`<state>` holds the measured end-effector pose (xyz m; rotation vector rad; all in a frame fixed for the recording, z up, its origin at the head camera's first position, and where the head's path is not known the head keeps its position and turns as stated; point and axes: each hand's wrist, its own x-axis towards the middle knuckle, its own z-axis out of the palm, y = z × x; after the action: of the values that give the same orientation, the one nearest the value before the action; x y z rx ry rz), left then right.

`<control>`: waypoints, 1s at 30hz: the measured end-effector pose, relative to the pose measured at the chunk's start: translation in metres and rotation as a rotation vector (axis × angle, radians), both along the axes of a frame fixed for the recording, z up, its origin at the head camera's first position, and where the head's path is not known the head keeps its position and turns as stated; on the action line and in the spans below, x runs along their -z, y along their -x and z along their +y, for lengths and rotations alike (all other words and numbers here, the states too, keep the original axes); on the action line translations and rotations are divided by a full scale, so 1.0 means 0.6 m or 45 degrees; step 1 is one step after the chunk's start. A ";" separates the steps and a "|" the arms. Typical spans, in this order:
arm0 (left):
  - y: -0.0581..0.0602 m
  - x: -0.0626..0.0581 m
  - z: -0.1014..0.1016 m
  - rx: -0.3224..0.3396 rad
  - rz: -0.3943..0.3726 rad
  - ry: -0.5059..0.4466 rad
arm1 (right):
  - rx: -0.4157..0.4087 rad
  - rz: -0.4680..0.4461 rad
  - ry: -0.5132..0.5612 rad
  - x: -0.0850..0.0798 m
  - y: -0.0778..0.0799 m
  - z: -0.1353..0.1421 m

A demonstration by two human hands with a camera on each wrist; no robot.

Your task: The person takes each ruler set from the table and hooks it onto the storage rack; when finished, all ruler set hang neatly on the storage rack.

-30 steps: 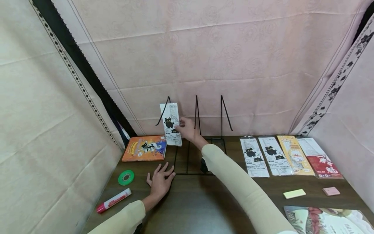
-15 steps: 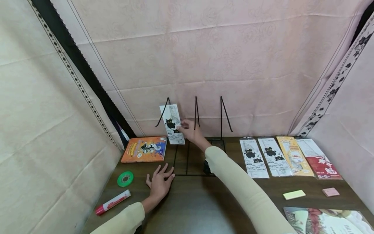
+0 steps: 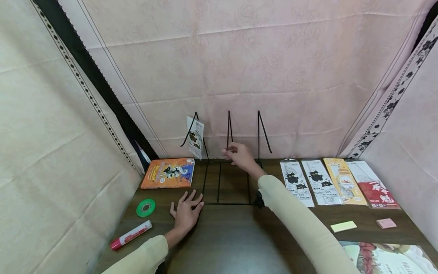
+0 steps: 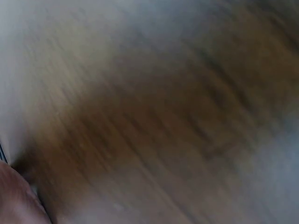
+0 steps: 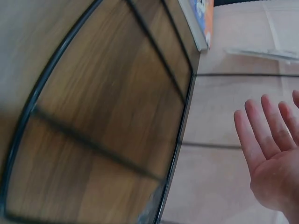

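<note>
A black wire display rack (image 3: 219,182) stands on the table with three upright hooks. From its left hook hangs a white ruler set packet (image 3: 195,140) with black cat pictures, turned at an angle; the right wrist view catches it nearly edge-on. My right hand (image 3: 239,155) is beside the middle hook, away from the packet. In the right wrist view that hand (image 5: 275,154) has its fingers extended and holds nothing. My left hand (image 3: 186,213) rests with spread fingers at the rack's front left corner. The left wrist view is mostly blurred table, with a bit of hand at the lower left.
Right of the rack lie two more ruler set packets (image 3: 297,182), a yellow packet (image 3: 345,182) and a red-and-white packet (image 3: 374,186). Sticky note pads (image 3: 343,227) and a floral sheet (image 3: 386,257) are nearer. At left are an orange book (image 3: 168,173), green tape (image 3: 145,207) and a glue stick (image 3: 131,235).
My right hand has let go of the ruler set packet and moved right to the middle hook. The packet now hangs freely and has turned. My left hand has stayed in place.
</note>
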<state>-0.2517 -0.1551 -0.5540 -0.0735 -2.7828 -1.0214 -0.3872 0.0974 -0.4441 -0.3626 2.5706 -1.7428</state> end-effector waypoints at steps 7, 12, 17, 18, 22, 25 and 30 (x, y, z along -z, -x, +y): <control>0.001 -0.001 0.003 0.003 0.012 0.002 | -0.110 -0.082 -0.132 0.007 -0.024 0.085; 0.004 -0.004 0.002 0.014 0.052 0.016 | -0.113 -0.127 -0.254 0.006 -0.037 0.151; 0.002 -0.003 -0.001 0.008 0.031 0.033 | -0.042 -0.154 -0.279 0.009 -0.042 0.217; 0.001 -0.002 -0.001 0.006 0.025 0.039 | -0.031 -0.150 -0.279 0.010 -0.043 0.230; -0.002 0.000 -0.002 0.009 0.020 0.043 | 0.037 -0.109 -0.307 0.008 -0.049 0.280; -0.003 -0.001 -0.001 0.012 0.013 0.025 | 0.068 -0.094 -0.315 0.007 -0.054 0.314; 0.000 -0.003 -0.001 0.021 0.008 0.014 | 0.118 -0.148 -0.310 0.015 -0.063 0.365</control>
<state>-0.2514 -0.1556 -0.5525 -0.1009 -2.7869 -1.0085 -0.3496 0.3166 -0.4529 -0.1332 2.7101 -1.4040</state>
